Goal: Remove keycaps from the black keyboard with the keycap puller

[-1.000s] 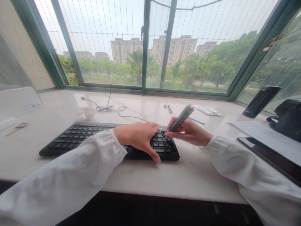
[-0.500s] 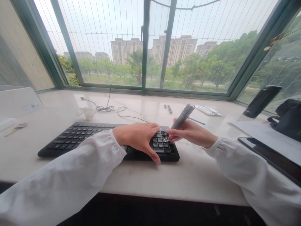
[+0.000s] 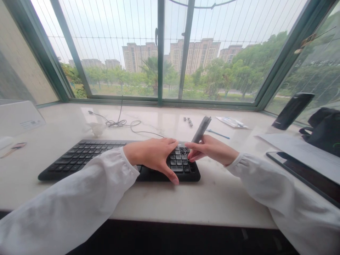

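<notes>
One black keyboard [image 3: 77,156] lies on a pale counter [image 3: 170,209], the left hand [image 3: 151,154] across it, thumb apart from fingers; the right hand [image 3: 216,148] clamps a tilted gray tool [image 3: 202,130] over its right end. Loose keycaps [image 3: 189,122] and a cable [image 3: 115,123] lie behind. The left hand hides middle keys; the tool's tip is unclear.

Loose white sleeves [image 3: 77,198] — narrow, gathered cuffs [image 3: 131,162]

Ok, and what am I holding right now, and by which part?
Your right hand holds a slim dark grey tool by its lower part. Your left hand lies spread over the keyboard, with no grip visible.
</notes>
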`<state>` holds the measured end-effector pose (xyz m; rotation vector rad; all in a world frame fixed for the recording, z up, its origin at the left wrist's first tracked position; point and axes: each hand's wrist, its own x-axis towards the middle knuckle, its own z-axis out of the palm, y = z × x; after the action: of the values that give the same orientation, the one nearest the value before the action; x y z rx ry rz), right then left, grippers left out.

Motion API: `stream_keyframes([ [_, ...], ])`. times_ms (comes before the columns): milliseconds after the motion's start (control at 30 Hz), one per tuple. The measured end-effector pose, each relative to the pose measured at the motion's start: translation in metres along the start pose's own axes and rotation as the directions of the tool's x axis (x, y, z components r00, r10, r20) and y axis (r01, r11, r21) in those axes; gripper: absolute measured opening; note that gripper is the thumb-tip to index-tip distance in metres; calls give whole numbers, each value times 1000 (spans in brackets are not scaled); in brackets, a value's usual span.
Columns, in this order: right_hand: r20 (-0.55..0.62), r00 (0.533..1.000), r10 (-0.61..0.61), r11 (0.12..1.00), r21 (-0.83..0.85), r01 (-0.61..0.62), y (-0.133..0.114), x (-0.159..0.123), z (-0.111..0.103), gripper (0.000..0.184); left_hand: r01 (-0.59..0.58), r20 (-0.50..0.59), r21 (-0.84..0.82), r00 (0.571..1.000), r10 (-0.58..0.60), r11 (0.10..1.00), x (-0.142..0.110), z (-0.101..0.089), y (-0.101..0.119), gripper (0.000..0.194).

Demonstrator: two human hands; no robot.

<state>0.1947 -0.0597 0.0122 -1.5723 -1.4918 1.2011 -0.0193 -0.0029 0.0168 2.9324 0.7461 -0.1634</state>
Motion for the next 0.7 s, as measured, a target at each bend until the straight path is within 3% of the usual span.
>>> stream_keyframes([
  [167,25,999,21,996,81,-23,4,8,0,22,-1,14,5,1000,1,1000,1,1,-2,114],
  [467,-23,1000,-22,1000,-9,21,-1,7,9,23,-27,-10,-22,1000,27,999,2,-1,1,122],
  [700,7,1000,22,997,70,-22,0,10,9,15,-14,3,9,1000,14,1000,2,1,-1,121],
])
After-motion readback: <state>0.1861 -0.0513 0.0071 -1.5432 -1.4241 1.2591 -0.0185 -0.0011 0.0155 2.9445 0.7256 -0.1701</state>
